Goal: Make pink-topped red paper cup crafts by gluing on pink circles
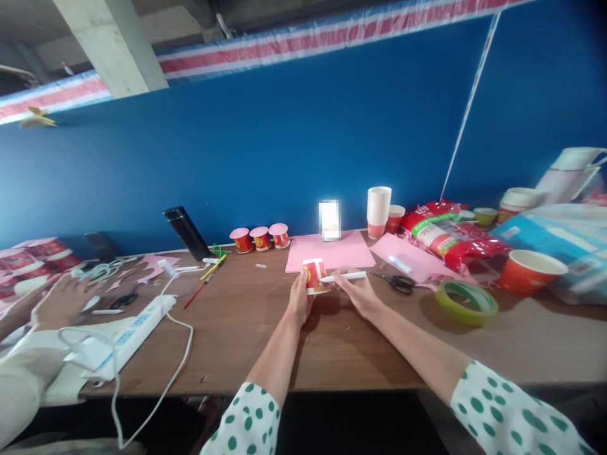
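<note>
My left hand [298, 300] is closed around a short red paper cup [312, 277] with a white strip and a gold mark on its side. In my right hand [359, 292] is a slim white pen [356, 275], pinched between the fingers, its tip at the cup's side. Both hands are just above the brown table [265, 354]. Behind them lie pink paper sheets [353, 249]. To the right of my right hand lie black-handled scissors [401, 284].
Three red cups with pink tops [260, 239] stand by the blue wall. At right are stacked paper cups [378, 212], green tape [467, 303], a red bag [446, 234] and an orange cup [531, 272]. Left are a power strip [135, 335], a black bottle [184, 230] and another person's hand [61, 300].
</note>
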{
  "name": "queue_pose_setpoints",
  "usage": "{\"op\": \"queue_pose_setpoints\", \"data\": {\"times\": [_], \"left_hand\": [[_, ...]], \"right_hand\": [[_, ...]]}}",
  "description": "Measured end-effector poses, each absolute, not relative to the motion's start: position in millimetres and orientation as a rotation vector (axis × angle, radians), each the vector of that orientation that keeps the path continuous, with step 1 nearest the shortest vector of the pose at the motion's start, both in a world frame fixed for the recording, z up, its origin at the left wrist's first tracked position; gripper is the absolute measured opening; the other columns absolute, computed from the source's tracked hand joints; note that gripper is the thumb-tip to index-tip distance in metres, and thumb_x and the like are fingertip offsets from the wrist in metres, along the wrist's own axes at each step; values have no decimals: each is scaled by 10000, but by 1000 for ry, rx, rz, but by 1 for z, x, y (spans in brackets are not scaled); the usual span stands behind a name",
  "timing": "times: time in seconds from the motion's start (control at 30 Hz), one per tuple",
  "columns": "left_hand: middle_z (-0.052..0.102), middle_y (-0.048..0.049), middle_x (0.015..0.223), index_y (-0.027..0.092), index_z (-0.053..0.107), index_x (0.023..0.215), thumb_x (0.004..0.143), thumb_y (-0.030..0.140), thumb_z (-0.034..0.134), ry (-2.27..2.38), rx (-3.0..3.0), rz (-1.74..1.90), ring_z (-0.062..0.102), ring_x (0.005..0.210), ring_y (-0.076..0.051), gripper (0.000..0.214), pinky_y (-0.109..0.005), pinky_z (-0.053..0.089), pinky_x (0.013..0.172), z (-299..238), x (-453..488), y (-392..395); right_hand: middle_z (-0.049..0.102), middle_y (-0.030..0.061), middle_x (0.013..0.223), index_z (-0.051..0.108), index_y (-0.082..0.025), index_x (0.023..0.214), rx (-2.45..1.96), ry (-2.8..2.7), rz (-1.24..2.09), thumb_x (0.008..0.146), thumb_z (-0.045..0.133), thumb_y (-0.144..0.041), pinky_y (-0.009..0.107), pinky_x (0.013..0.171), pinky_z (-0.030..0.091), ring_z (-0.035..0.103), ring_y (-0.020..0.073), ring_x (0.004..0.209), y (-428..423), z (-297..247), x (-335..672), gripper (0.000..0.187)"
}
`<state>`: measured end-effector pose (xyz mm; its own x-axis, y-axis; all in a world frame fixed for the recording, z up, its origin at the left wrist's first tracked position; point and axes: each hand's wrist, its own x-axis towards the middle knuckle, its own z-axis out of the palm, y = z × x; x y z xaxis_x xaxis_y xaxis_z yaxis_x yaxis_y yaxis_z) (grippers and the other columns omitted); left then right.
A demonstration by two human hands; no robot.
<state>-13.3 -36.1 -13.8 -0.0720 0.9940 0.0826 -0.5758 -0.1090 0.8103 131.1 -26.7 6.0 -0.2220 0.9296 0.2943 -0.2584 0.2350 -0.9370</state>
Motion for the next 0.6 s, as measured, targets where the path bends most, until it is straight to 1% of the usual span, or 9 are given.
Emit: {"op": "queue_pose_setpoints", "data": {"times": [0.13, 0.3, 0.4, 0.6], "left_hand": [[670, -106, 880, 110, 611, 940, 758, 516, 563, 717, 790, 1546, 622, 889, -238, 447, -394, 457, 832, -14, -13, -36], [670, -102, 883, 118, 610, 943, 784, 506, 533, 723, 803, 1533, 619, 894, -237, 426, -392, 459, 829, -14, -13, -37], [670, -102, 884, 121, 613, 941, 777, 508, 542, 736, 796, 1528, 619, 894, -237, 427, -389, 457, 832, -13, -13, -37], [668, -100, 878, 114, 615, 941, 774, 506, 548, 731, 784, 1533, 618, 895, -239, 431, -397, 450, 842, -15, -14, -36]], "right_hand": [[514, -19, 554, 578, -173, 670, -688, -1337, 1301, 691, 677, -433, 220, 457, 289, 427, 90, 501, -27, 6, 132, 279], [532, -13, 576, 580, -174, 699, -674, -1336, 1306, 704, 668, -435, 224, 471, 311, 437, 93, 518, -26, 4, 132, 275], [530, -17, 571, 581, -172, 705, -670, -1305, 1320, 709, 671, -420, 220, 478, 311, 452, 92, 526, -27, 5, 131, 264], [516, -18, 559, 576, -169, 682, -653, -1328, 1333, 695, 681, -421, 215, 463, 304, 432, 88, 515, -27, 6, 131, 273]]}}
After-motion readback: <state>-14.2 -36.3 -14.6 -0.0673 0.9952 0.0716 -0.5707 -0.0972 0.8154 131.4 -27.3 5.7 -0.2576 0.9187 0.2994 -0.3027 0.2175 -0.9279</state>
